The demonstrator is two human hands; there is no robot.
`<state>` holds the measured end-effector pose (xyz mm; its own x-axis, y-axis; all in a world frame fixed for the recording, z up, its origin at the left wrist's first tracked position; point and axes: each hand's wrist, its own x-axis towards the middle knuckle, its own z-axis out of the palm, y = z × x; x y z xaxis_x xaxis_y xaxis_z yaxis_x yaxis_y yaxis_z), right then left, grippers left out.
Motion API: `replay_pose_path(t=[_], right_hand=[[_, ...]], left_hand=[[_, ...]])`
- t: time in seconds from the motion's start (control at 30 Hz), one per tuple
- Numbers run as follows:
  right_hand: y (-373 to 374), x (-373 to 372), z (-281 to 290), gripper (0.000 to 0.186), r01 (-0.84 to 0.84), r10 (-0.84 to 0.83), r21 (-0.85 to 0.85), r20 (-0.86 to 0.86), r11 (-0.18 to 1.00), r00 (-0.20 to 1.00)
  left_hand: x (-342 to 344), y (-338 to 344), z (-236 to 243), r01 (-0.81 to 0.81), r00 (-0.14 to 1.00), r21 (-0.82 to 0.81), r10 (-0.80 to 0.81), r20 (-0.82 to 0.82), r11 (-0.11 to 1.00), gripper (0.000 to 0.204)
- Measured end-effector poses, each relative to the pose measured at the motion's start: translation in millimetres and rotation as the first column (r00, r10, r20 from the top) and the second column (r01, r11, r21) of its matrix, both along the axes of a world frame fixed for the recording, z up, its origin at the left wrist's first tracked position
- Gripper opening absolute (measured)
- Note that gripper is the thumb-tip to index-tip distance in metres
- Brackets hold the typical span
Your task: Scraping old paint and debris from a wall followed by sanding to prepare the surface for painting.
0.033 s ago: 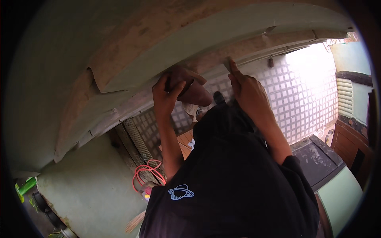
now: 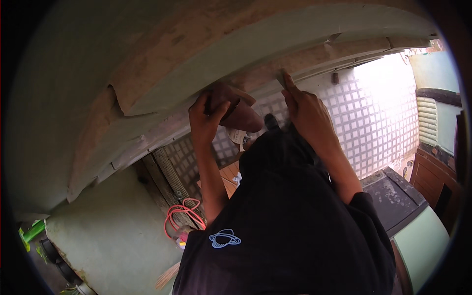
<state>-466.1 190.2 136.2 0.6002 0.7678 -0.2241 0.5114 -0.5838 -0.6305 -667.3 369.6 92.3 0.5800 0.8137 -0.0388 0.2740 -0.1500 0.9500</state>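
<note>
Left hand (image 2: 206, 118) grip clasps a smooth brown trowel (image 2: 238, 110) against rough plaster (image 2: 162, 78).

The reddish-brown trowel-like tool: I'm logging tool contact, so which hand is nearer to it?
Left. The left hand grips the reddish-brown trowel-like tool against the wall edge. The right hand is apart to its right, fingertips on the ledge.

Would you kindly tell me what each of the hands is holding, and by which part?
The left hand grips a brown trowel-like tool by its near end. The right hand holds nothing clearly visible; its fingertips press the ledge.
</note>
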Motion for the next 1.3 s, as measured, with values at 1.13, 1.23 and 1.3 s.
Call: replay_pose_path(t=[1.13,1.23,1.3], right_hand=[[-5.8,-4.6,-14.0,0.049,0.009,-0.01,0.052,0.029,0.999,1.0],[0.9,2.6,-19.7,0.05,-0.013,0.01,0.062,0.048,0.998,0.999],[3.0,5.1,-17.3,0.051,-0.022,0.018,0.072,0.057,0.997,0.998]], left_hand=[[0.6,-0.8,-0.1,-0.007,1.0,-0.024,0.007,0.022,1.0,0.032],[0.4,0.5,-5.0,0.009,1.0,-0.014,-0.009,0.019,1.0,0.032],[3.6,1.7,-3.3,0.011,0.999,-0.012,-0.011,0.033,1.0,0.031]])
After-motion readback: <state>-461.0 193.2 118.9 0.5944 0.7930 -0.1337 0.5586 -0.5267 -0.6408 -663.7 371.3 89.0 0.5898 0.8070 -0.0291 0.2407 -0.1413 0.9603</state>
